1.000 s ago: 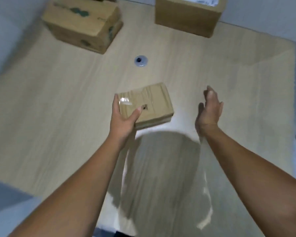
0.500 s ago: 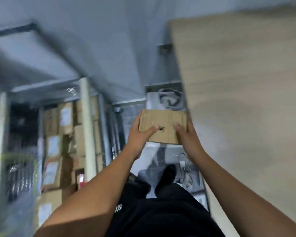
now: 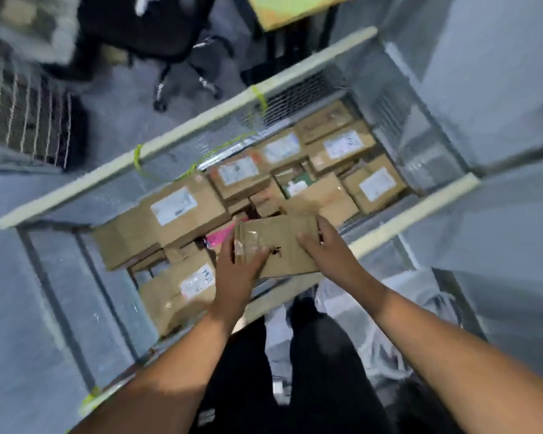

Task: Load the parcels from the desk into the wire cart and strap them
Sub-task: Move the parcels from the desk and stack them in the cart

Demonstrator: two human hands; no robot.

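Parcel [image 3: 279, 245]: grasped at both ends by left hand [image 3: 235, 270] and right hand [image 3: 323, 249], held over wire cart [image 3: 182, 133]; best lowered flat onto the near boxes [image 3: 182, 286] before release.

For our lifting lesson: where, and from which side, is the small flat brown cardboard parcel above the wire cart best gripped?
At its two short ends, one hand from each side, as the left hand and right hand grip the brown cardboard parcel. It is flat, wide and roughly level, so opposed ends likely steady it.
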